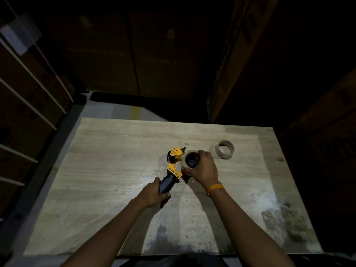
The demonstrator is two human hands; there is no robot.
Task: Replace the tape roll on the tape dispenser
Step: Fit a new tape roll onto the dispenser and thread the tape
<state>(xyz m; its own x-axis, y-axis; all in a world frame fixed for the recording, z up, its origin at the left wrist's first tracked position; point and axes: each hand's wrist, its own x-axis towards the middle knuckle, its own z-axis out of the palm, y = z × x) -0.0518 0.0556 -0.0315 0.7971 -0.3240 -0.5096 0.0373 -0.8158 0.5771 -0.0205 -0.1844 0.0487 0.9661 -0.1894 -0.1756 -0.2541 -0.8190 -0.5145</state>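
A yellow tape dispenser point(175, 161) with a black handle lies over the middle of the wooden table point(107, 170). My left hand point(154, 193) grips the handle at its near end. My right hand point(203, 168) wraps around a clear tape roll point(189, 160) that sits at the dispenser's hub, its dark core facing up. Fingers hide the roll's right side, so how far it sits on the hub is unclear. A second ring, a brownish tape core point(224, 149), rests on the table just right of my right hand.
Stacked cardboard boxes point(317, 141) stand dark to the right and behind the table. A rack with pale bars point(28, 93) lines the left side. The table's near right corner is stained and worn.
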